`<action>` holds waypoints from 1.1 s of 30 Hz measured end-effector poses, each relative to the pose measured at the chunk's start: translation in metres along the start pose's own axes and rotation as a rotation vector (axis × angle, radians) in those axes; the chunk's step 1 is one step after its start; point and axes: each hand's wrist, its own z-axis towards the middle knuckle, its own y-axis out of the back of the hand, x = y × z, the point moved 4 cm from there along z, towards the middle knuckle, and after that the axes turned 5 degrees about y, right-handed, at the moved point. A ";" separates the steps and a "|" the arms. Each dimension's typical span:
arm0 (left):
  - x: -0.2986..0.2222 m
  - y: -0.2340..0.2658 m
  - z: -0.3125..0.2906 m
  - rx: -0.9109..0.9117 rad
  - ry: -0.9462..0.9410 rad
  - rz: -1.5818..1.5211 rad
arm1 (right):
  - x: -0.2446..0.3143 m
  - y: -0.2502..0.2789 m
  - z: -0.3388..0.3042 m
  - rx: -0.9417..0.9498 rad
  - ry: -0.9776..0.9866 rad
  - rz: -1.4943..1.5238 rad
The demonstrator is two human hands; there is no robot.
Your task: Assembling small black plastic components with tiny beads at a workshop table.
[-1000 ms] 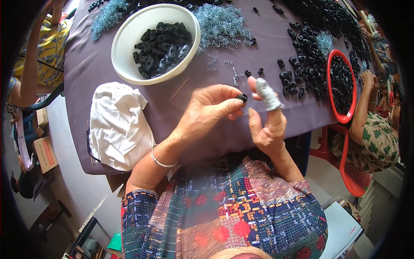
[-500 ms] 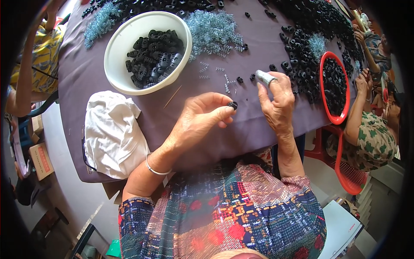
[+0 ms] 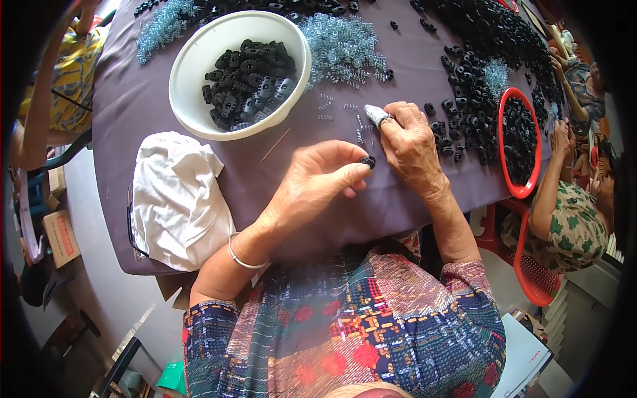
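My left hand (image 3: 317, 174) pinches a small black plastic cord-lock piece (image 3: 368, 162) between thumb and fingertips, above the table's near part. Just to its right, my right hand (image 3: 413, 147) reaches down to the tabletop, its fingers bent and close together. A pale grey wrap (image 3: 377, 116) covers one of its fingertips. The thumb is mostly hidden, and anything under those fingers is hidden too. Beside that wrapped finger lie a few loose metal springs (image 3: 359, 129). More black pieces (image 3: 458, 126) are heaped to the right of the hand.
A white bowl (image 3: 178, 99) of black parts stands at left, by a heap of springs (image 3: 342, 50). A wooden stick (image 3: 275, 145) and a white cloth (image 3: 176, 199) lie nearer. At right is a red-rimmed basket (image 3: 502, 142); other people sit at both sides.
My right hand has moved left and turned downward, covering the spot where two loose black pieces lay. The left hand keeps its pinch on the small piece. The view has shifted slightly.
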 end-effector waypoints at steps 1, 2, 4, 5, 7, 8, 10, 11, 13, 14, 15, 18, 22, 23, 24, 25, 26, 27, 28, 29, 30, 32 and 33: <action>0.001 0.000 0.000 0.001 0.000 0.001 | 0.000 0.000 -0.001 -0.017 -0.005 0.007; 0.001 0.000 0.000 0.003 -0.003 0.004 | 0.000 -0.001 -0.002 -0.019 -0.007 0.006; 0.000 0.000 0.000 0.000 -0.010 0.008 | -0.001 0.000 -0.003 -0.069 -0.037 0.018; -0.001 0.000 0.000 -0.003 -0.013 0.010 | -0.001 0.004 -0.004 -0.107 -0.118 0.075; -0.001 0.001 -0.001 -0.010 -0.014 0.011 | 0.000 0.016 -0.003 -0.182 -0.263 0.236; -0.001 0.001 -0.001 -0.015 -0.024 0.022 | -0.002 0.018 -0.004 -0.199 -0.319 0.358; -0.001 0.001 -0.001 -0.018 -0.032 0.034 | -0.008 0.016 -0.014 -0.197 -0.550 0.722; -0.001 0.001 -0.001 -0.014 -0.033 0.035 | -0.004 0.020 -0.015 -0.199 -0.551 0.723; 0.000 0.001 -0.001 -0.012 -0.031 0.037 | 0.007 0.024 -0.017 -0.148 -0.687 1.076; 0.000 0.001 0.000 -0.008 -0.038 0.040 | 0.009 0.026 -0.019 -0.154 -0.700 1.085; 0.000 0.001 0.000 -0.005 -0.044 0.044 | 0.012 0.028 -0.021 -0.154 -0.702 1.089; -0.002 -0.001 -0.002 0.000 -0.057 0.051 | 0.017 0.030 -0.027 -0.202 -0.747 1.175; -0.003 -0.002 -0.003 -0.019 -0.078 0.106 | 0.030 0.029 -0.027 -0.226 -0.712 1.129; -0.003 -0.003 -0.002 -0.029 -0.097 0.124 | 0.030 0.028 -0.029 -0.226 -0.714 1.130; -0.004 -0.003 -0.002 -0.041 -0.116 0.143 | 0.030 0.027 -0.030 -0.195 -0.677 1.045; -0.003 -0.003 -0.002 -0.043 -0.114 0.143 | 0.030 0.026 -0.031 -0.164 -0.639 0.960; -0.004 -0.003 -0.002 -0.041 -0.126 0.175 | 0.031 0.028 -0.030 -0.152 -0.669 1.016; -0.004 -0.003 -0.002 -0.038 -0.138 0.206 | 0.030 0.031 -0.030 -0.151 -0.672 1.017; -0.004 -0.003 -0.003 -0.038 -0.135 0.206 | 0.029 0.033 -0.031 -0.119 -0.691 1.067; -0.004 -0.004 -0.004 -0.037 -0.122 0.213 | 0.029 0.032 -0.032 -0.087 -0.711 1.116; -0.004 -0.005 -0.004 -0.032 -0.110 0.221 | 0.027 0.031 -0.033 -0.103 -0.739 1.169; -0.002 -0.006 -0.003 -0.027 -0.105 0.233 | 0.023 0.031 -0.036 -0.066 -0.782 1.175; -0.001 -0.005 -0.002 -0.029 -0.105 0.248 | 0.022 0.029 -0.037 -0.027 -0.817 1.185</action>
